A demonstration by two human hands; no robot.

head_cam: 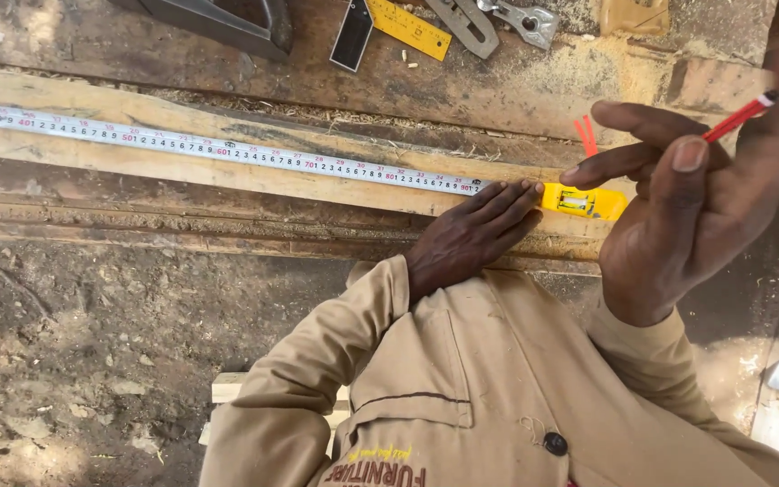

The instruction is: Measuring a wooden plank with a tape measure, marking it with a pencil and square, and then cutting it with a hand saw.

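While my left hand (472, 236) lies flat, fingers together, pinning the white tape measure blade (227, 151) to a pale wooden plank (137, 167), my right hand (687, 203) hovers near the lens, thumb and fingers pinched on a red pencil (739, 117). Just beyond my left fingertips sits the tape's yellow case (583, 202). Sawdust dusts the rough workbench (498, 81), where a yellow ruler (410, 29) and what appear to be grey metal tools (498, 18) lie.

A yellow ruler (410, 28) and metal tools (498, 20) lie on the sawdust-strewn bench (516, 81).
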